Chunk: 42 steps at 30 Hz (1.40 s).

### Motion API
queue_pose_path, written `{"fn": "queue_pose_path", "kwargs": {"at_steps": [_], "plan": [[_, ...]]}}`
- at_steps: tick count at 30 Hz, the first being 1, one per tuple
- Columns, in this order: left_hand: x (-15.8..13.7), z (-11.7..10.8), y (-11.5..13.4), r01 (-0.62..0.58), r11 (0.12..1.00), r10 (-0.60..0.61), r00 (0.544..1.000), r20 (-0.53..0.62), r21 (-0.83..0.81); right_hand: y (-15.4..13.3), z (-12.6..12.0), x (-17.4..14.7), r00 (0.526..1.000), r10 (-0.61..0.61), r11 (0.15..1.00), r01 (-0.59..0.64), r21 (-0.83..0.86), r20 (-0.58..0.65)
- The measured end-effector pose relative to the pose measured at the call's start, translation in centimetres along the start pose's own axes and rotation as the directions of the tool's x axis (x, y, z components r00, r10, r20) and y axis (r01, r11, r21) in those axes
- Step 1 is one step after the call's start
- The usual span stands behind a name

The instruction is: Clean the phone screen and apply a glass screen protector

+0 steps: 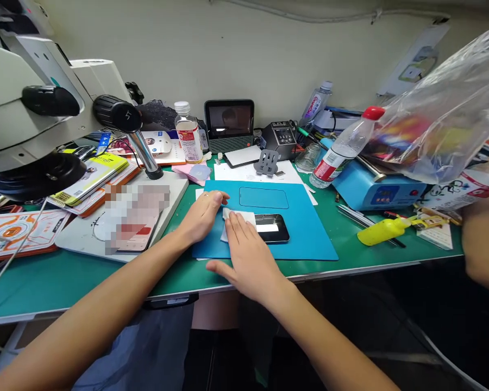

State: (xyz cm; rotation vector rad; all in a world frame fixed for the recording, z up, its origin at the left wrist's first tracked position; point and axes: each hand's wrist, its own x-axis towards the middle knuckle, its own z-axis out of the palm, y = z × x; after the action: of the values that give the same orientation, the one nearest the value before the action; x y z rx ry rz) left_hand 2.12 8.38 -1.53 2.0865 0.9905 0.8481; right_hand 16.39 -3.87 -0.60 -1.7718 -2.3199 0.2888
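Observation:
A dark phone [275, 234] lies on a blue work mat [309, 239], its glossy face reflecting a bright patch. Flat over its left part rests a white wipe [225, 235], pressed by the straight fingers of my right hand [248, 258], whose thumb sticks out to the left. Beside the wipe, at the mat's left side, my left hand [204, 217] has its fingers curled in towards the thumb. Whatever may be inside that curl is hidden. A phone outline [263, 197] is drawn on the mat beyond the phone.
A microscope [36, 108] overhangs the left side, its base [175, 187] carrying another phone [140, 233]. Bottles [187, 133], a small display [229, 120] and a blue machine [383, 187] line the back. At right are a yellow squeeze bottle [381, 231] and another person's arm [484, 244].

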Motion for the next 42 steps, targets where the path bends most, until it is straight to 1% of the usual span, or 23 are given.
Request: {"fn": "queue_pose_path", "kwargs": {"at_steps": [3,5,9,12,16,19,22,25,28,31,33,34,36,39,42], "plan": [[0.0,0.0,0.2,-0.008,1.000,0.008,1.000,0.000,-0.010,0.0,0.1,-1.6,0.997,-0.073,0.997,0.073,0.003,0.008],[0.0,0.1,0.2,-0.019,1.000,0.019,1.000,0.008,-0.007,0.0,0.3,-1.9,0.995,-0.104,0.995,0.104,0.004,0.000],[-0.1,0.2,0.0,-0.003,1.000,0.003,1.000,0.009,-0.016,0.0,0.6,-1.1,0.991,-0.130,0.991,0.130,0.014,-0.037],[-0.1,0.1,-0.1,0.003,1.000,-0.002,1.000,0.007,-0.016,0.5,0.3,-1.7,0.990,-0.135,0.991,0.136,0.007,-0.027],[-0.1,0.0,0.1,-0.011,1.000,0.011,1.000,0.017,-0.006,2.6,-0.6,-4.6,0.998,-0.063,0.997,0.063,-0.046,0.000],[-0.2,0.0,0.3,-0.002,1.000,0.002,1.000,0.025,0.002,4.6,-0.9,-6.6,0.999,0.012,0.995,-0.015,-0.094,-0.035],[-0.2,0.0,0.3,0.003,1.000,-0.003,1.000,0.024,0.011,5.9,-0.7,-7.4,0.997,0.043,0.991,-0.050,-0.122,-0.065],[-0.2,-0.1,0.3,0.002,1.000,-0.003,1.000,0.023,0.015,6.5,-0.8,-6.7,0.995,0.070,0.990,-0.078,-0.119,-0.069],[-0.2,-0.1,0.5,0.003,1.000,-0.004,1.000,0.021,0.020,6.6,-1.4,-4.7,0.988,0.150,0.983,-0.154,-0.098,-0.047],[-0.2,0.0,0.6,-0.007,1.000,0.006,1.000,0.019,0.018,5.9,-1.7,-2.3,0.972,0.229,0.970,-0.232,-0.073,-0.044],[-0.2,0.1,0.6,-0.009,1.000,0.009,1.000,0.020,0.011,4.8,-1.4,-1.0,0.966,0.251,0.966,-0.254,-0.048,-0.059],[-0.1,0.1,0.6,-0.011,1.000,0.011,1.000,0.020,0.008,4.1,-1.1,-0.4,0.968,0.245,0.968,-0.247,-0.031,-0.062],[-0.1,0.2,0.5,-0.016,1.000,0.015,1.000,0.017,0.005,2.4,-0.4,0.2,0.980,0.192,0.981,-0.192,0.003,-0.059],[0.0,0.2,0.3,-0.030,1.000,0.030,1.000,0.010,0.010,0.1,0.6,0.3,0.997,0.046,0.998,-0.043,0.041,-0.064],[0.0,0.1,0.2,-0.046,0.999,0.046,0.999,0.006,0.020,-0.6,0.9,-0.8,0.994,-0.088,0.995,0.091,0.039,-0.069]]}}
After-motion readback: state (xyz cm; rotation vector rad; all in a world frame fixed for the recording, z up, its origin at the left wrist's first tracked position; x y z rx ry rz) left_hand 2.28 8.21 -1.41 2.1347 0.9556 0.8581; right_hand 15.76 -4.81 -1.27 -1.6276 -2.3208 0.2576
